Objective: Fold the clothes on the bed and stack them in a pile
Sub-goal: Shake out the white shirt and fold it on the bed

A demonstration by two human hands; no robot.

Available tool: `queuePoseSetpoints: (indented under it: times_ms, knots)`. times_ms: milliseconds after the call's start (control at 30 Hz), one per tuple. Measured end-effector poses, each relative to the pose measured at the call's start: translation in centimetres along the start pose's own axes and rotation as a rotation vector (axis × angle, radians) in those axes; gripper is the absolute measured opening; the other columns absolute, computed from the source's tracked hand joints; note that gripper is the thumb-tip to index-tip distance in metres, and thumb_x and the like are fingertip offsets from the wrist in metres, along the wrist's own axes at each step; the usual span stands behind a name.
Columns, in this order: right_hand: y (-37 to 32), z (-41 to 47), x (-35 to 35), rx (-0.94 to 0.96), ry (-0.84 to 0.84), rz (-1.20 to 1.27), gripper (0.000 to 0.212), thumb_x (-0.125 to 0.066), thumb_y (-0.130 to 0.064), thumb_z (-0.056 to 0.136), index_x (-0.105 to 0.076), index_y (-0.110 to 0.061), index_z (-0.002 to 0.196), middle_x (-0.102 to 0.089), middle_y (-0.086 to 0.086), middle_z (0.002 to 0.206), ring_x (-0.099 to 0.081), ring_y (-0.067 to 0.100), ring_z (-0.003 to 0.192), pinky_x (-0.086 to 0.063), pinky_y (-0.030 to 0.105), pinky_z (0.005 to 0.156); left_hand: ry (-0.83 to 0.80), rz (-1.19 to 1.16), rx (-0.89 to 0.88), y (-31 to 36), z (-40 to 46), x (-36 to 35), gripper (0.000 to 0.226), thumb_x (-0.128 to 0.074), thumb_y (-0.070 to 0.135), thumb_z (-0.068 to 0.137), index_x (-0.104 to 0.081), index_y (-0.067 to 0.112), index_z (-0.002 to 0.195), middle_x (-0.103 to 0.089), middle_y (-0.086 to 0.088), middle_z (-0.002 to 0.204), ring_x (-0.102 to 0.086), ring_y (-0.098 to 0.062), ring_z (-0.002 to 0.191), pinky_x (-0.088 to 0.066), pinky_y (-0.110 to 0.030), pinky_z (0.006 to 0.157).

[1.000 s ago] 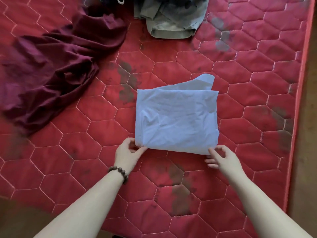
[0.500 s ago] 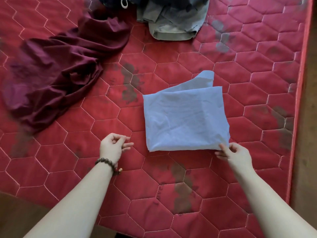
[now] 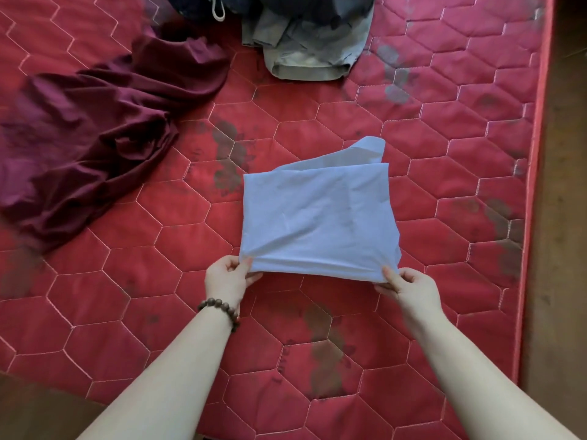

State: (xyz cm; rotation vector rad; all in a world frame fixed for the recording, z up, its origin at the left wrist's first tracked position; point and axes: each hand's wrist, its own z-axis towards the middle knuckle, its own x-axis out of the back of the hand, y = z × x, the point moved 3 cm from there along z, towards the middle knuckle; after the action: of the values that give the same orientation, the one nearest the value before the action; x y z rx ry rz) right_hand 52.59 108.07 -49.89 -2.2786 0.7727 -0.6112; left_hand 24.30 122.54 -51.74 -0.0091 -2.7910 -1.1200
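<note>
A light blue cloth (image 3: 317, 217), folded into a rough square, lies in the middle of the red quilted bed (image 3: 444, 154). One corner sticks out at its far right. My left hand (image 3: 227, 279) pinches the near left corner of the blue cloth. My right hand (image 3: 406, 287) pinches the near right corner. The near edge is lifted slightly off the bed. A crumpled maroon garment (image 3: 95, 147) lies spread at the far left. A grey-green garment (image 3: 311, 46) sits bunched at the far edge, with dark clothing (image 3: 197, 7) beside it.
The bed's right edge (image 3: 533, 185) runs down the right side, with brown floor (image 3: 565, 249) beyond it. The bed's near edge shows at the bottom left. A bead bracelet (image 3: 219, 308) is on my left wrist.
My left hand had let go and pulled away to the left, and now it grips the near left corner again. The right hand kept its hold. The cloth's near edge is raised.
</note>
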Motion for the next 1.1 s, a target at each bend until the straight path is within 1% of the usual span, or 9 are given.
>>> queuePoseSetpoints:
  times_ms: [167, 300, 433, 633, 800, 900, 967, 1033, 1100]
  knots:
    - [-0.6, 0.6, -0.2, 0.056, 0.174, -0.381, 0.023, -0.065, -0.035, 0.088, -0.060, -0.013, 0.086, -0.067, 0.005, 0.086, -0.066, 0.026, 0.085, -0.053, 0.040, 0.077, -0.008, 0.492, -0.173, 0.7, 1.0, 0.6, 0.010, -0.068, 0.021, 0.086, -0.067, 0.012, 0.082, -0.067, -0.002, 0.078, -0.062, -0.019, 0.074, -0.053, -0.029, 0.067]
    - [-4.5, 3.0, 0.1, 0.255, 0.270, -0.519, 0.039, -0.065, -0.041, 0.086, -0.057, -0.015, 0.114, -0.062, 0.005, 0.105, -0.055, 0.018, 0.093, -0.038, 0.031, 0.079, -0.084, 0.435, -0.192, 3.8, 3.0, -1.6, 0.026, -0.066, 0.024, 0.087, -0.063, 0.010, 0.109, -0.070, -0.004, 0.101, -0.066, -0.019, 0.094, -0.053, -0.035, 0.084]
    - [-8.1, 6.2, -2.9, 0.283, 0.167, -0.550, 0.055, -0.065, -0.044, 0.086, -0.050, -0.011, 0.128, -0.057, 0.002, 0.111, -0.053, 0.018, 0.100, -0.037, 0.029, 0.081, -0.051, 0.420, -0.229, 6.7, 5.0, -4.7, 0.023, -0.065, 0.026, 0.087, -0.061, 0.010, 0.103, -0.067, -0.002, 0.095, -0.062, -0.019, 0.083, -0.049, -0.031, 0.070]
    - [-10.0, 9.3, -4.9, 0.204, 0.112, -0.379, 0.015, -0.067, -0.028, 0.084, -0.060, -0.015, 0.083, -0.062, -0.003, 0.082, -0.058, 0.016, 0.072, -0.047, 0.030, 0.063, -0.074, 0.307, -0.268, 9.1, 6.4, -6.8, 0.025, -0.063, 0.023, 0.087, -0.055, -0.001, 0.081, -0.051, -0.005, 0.071, -0.046, -0.017, 0.066, -0.039, -0.028, 0.061]
    - [-10.7, 10.3, -5.3, 0.343, 0.152, -0.396, 0.020, -0.059, -0.025, 0.090, -0.051, -0.013, 0.077, -0.047, -0.007, 0.069, -0.043, 0.010, 0.061, -0.033, 0.024, 0.055, 0.004, 0.353, -0.406, 10.3, 7.4, -7.9, 0.031, -0.066, 0.022, 0.086, -0.045, 0.008, 0.067, -0.039, -0.002, 0.062, -0.033, -0.014, 0.056, -0.032, -0.025, 0.052]
    - [-10.5, 10.5, -5.9, 0.343, 0.177, -0.465, 0.025, -0.053, -0.026, 0.093, -0.045, -0.013, 0.073, -0.045, -0.006, 0.066, -0.041, 0.014, 0.062, -0.030, 0.028, 0.053, 0.183, 0.602, -0.492, 10.6, 7.1, -8.5, 0.023, -0.065, 0.025, 0.087, -0.058, 0.006, 0.099, -0.054, -0.006, 0.095, -0.047, -0.020, 0.084, -0.040, -0.032, 0.077]
    - [-10.4, 9.6, -6.4, 0.363, 0.226, -0.463, 0.020, -0.050, -0.025, 0.094, -0.046, -0.013, 0.079, -0.049, -0.004, 0.072, -0.047, 0.019, 0.070, -0.033, 0.031, 0.056, 0.285, 0.817, -0.713, 10.5, 5.9, -8.7, 0.036, -0.065, 0.023, 0.086, -0.056, 0.010, 0.118, -0.053, -0.011, 0.118, -0.048, -0.029, 0.107, -0.039, -0.041, 0.092]
    - [-10.5, 8.2, -6.6, 0.451, 0.350, -0.533, 0.015, -0.052, -0.023, 0.093, -0.053, -0.010, 0.101, -0.056, 0.003, 0.099, -0.052, 0.028, 0.094, -0.039, 0.037, 0.074, 0.172, 1.024, -1.057, 9.3, 3.9, -10.2, 0.040, -0.068, 0.020, 0.082, -0.060, 0.013, 0.120, -0.055, -0.015, 0.126, -0.050, -0.036, 0.118, -0.038, -0.047, 0.098]
    - [-10.4, 6.5, -7.8, 0.719, 0.430, -0.719, 0.032, -0.056, -0.019, 0.091, -0.054, -0.005, 0.119, -0.052, 0.014, 0.126, -0.046, 0.034, 0.118, -0.034, 0.045, 0.097, -0.042, 1.250, -1.218, 7.1, 2.9, -11.8, 0.046, -0.066, 0.029, 0.084, -0.059, 0.020, 0.128, -0.051, -0.013, 0.139, -0.044, -0.036, 0.131, -0.032, -0.054, 0.107]
